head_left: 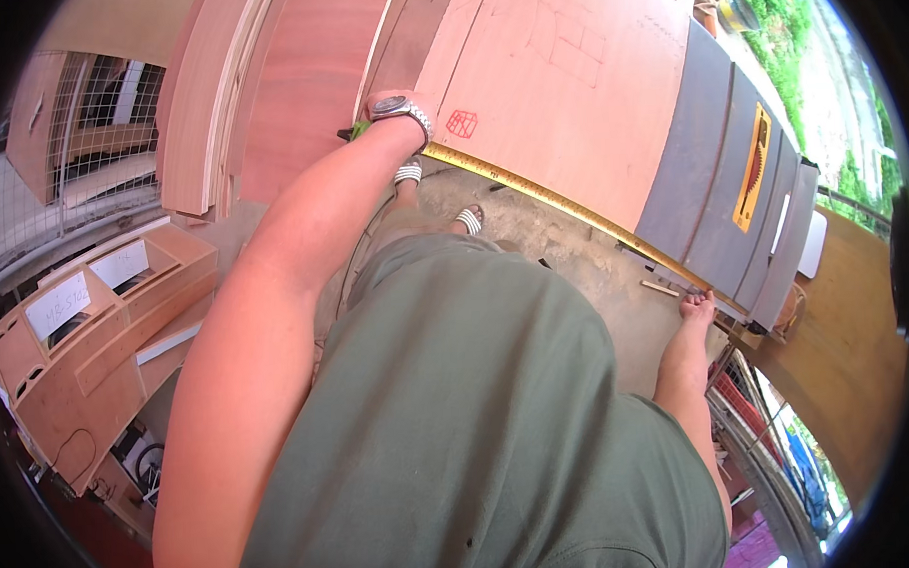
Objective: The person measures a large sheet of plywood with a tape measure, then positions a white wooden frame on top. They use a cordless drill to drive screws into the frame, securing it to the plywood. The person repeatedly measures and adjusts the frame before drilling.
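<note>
Wooden cabinet boxes point(96, 347), wire mesh point(88, 107), green grass point(775, 12)

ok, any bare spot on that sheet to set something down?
Plywood sheet is bare beyond the tape measure. Grey saw table is bare too. Crowded at the near edge: left hand and right hand hold the tape there.

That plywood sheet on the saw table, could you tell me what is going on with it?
A person is stretching a yellow tape measure along the near edge of a reddish plywood sheet lying on a grey table saw. The left hand, with a wristwatch, holds the tape's case end; the right hand pins the other end at the sheet's corner.
</note>
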### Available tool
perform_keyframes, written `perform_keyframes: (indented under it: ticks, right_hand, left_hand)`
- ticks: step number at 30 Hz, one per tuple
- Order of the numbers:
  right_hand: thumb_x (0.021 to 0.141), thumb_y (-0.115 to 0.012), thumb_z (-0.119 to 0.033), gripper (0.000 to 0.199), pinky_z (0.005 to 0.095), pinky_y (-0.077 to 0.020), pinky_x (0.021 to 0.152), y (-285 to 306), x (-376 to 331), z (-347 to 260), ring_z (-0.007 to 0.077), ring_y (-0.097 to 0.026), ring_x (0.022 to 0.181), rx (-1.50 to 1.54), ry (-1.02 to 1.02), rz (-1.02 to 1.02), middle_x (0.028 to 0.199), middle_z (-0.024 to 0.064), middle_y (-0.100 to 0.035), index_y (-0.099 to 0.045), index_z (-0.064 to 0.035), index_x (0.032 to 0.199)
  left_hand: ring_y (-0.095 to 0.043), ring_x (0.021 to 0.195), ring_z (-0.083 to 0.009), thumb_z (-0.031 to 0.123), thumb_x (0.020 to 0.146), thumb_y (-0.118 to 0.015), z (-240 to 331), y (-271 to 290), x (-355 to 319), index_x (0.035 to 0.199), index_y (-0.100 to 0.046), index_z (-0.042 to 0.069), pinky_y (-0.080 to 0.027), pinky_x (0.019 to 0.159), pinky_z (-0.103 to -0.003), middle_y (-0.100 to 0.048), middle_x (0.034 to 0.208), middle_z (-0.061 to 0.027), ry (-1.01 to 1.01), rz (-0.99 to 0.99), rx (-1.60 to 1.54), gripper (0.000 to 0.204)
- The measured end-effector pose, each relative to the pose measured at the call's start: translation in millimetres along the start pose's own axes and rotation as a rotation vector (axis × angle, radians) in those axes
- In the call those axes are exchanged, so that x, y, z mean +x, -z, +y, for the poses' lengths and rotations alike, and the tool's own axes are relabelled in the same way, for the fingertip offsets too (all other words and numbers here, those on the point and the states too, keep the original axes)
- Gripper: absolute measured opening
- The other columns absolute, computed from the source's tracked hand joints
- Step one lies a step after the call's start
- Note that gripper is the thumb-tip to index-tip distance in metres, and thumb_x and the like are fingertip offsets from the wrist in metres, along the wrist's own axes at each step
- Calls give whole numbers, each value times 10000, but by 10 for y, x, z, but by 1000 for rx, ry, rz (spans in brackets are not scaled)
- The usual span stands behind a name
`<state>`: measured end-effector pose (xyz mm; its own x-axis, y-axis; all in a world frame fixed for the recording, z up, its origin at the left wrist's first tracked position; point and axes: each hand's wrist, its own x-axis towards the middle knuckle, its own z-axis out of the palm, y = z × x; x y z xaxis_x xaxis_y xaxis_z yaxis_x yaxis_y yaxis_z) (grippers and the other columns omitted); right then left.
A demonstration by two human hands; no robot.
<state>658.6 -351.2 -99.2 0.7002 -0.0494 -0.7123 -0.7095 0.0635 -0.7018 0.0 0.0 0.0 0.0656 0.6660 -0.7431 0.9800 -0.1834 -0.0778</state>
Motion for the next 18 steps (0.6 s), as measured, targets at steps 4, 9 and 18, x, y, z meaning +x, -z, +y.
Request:
perform_keyframes:
  ticks: [4,9,18]
  right_hand:
    - [1017,-589,-289,351,256,-162,392,-49,-82,-8,91,-222,429,-18,18,15,559,-81,-292,-453,-183,710]
    - [1014,-576,-281,389,271,-152,400,-99,-246,59,104,-201,434,-35,36,21,558,-77,-271,-396,-194,681]
    - [1003,-593,-254,345,273,-159,401,-17,-257,73,101,-219,438,-12,51,28,572,-74,-307,-438,-170,706]
  left_hand:
    - [-697,1124,-343,161,969,-495,20,-48,9,1245,-699,34,-572,891,-460,-709,1219,-191,-21,40,-2,366]
    - [-703,1095,-274,212,961,-568,15,-94,133,1276,-700,109,-540,730,-512,-711,1268,-81,-1,51,79,357]
    - [-698,1136,-304,172,956,-522,47,-49,-60,1220,-727,80,-560,896,-458,-712,1240,-151,16,39,38,346]
